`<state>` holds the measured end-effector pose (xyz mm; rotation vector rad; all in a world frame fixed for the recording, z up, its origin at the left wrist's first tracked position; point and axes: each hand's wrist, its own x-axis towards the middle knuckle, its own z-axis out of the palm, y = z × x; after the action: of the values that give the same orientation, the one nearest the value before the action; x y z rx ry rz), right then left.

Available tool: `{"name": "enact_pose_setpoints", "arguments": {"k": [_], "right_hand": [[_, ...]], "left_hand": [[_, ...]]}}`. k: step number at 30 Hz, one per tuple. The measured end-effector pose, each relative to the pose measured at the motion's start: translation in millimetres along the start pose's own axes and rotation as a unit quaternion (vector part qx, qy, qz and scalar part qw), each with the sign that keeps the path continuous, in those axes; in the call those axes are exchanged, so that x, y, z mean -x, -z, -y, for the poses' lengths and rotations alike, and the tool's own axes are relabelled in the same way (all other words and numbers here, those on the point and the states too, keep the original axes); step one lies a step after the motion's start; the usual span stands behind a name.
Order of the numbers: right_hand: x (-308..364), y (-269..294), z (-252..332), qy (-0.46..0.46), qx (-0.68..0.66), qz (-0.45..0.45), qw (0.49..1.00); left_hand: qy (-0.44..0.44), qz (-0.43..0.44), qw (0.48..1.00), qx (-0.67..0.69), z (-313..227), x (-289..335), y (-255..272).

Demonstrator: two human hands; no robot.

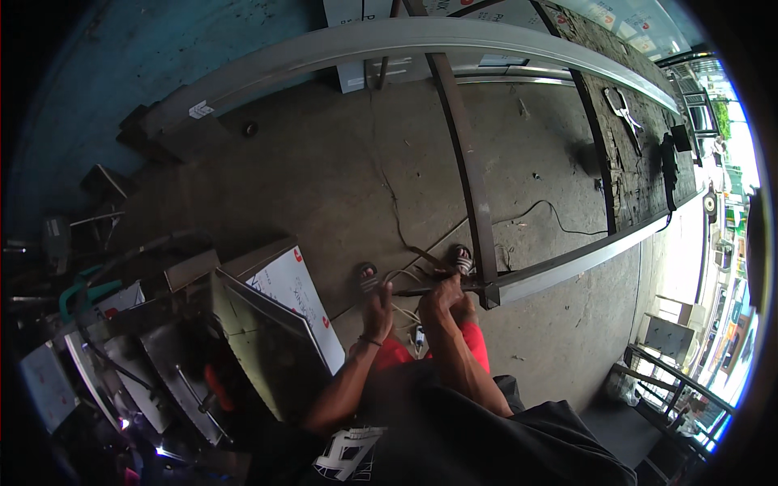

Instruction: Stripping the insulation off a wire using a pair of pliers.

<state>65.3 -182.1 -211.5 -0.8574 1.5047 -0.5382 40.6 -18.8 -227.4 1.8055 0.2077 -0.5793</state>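
Note:
My right hand [442,298] is closed around a dark, rod-like piece [415,291] beside the near corner of a metal frame. Its kind is hard to make out, and part of it is hidden by the fingers. To the left, my left hand [377,314] is held edge-on with its fingers stretched out, near the rod's left end and apparently apart from it. At that corner a grey metal beam [567,271] meets a dark crossbar [463,150]. The crossbar runs away from me to a long grey beam [365,42] at the far side.
A locking clamp [624,117] lies on a worn board [636,174] across the frame's right end. Cables [391,190] trail over the concrete floor [300,174] around my sandaled feet. Film-covered panels [296,296] stand close at my left, with stacked metal parts [178,381] beyond them.

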Motion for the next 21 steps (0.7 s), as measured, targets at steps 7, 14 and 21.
{"name": "enact_pose_setpoints", "arguments": {"k": [7,14,21], "right_hand": [[-12,-9,-16,0.018,0.065,-0.039,0.997],[-107,63,-19,-0.287,0.010,0.315,0.905],[-52,19,-44,0.003,0.128,0.047,0.991]], "left_hand": [[-0.065,-0.058,0.982,-0.170,18,-8,-5],[-0.004,-0.049,0.999,0.004,-5,-4,-4],[-0.024,-0.038,0.998,0.035,1,10,-2]]}}
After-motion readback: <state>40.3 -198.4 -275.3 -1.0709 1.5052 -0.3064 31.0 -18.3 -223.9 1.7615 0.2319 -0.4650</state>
